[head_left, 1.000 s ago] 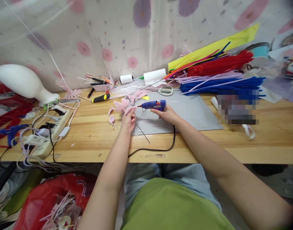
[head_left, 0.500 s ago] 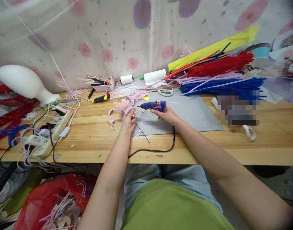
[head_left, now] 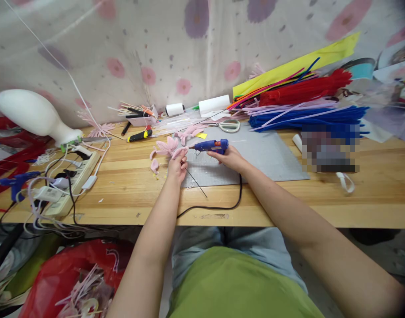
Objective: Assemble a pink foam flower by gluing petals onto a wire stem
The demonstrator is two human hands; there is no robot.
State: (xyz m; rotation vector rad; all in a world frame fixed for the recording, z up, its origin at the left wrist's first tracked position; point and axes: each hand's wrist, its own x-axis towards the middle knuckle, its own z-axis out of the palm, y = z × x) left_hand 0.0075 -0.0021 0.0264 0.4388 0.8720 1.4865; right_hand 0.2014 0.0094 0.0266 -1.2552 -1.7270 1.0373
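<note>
Both our hands are closed, left hand (head_left: pixel 178 168) on the pink flower (head_left: pixel 168 146) at the edge of the mat (head_left: pixel 258 165), right hand (head_left: pixel 231 158) around the glue gun (head_left: pixel 209 145), whose tip (head_left: pixel 191 147) we should steady.

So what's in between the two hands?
In the head view, a blue hot glue gun extends from the right hand toward the left hand, its nozzle close to the pink flower held there. The grey mat lies underneath.

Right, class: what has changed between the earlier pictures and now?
At most, the blue hot-glue gun edged very slightly left; nothing was taken hold of or let go. The right hand still holds it, the left hand the pink fuzzy flower.
</note>
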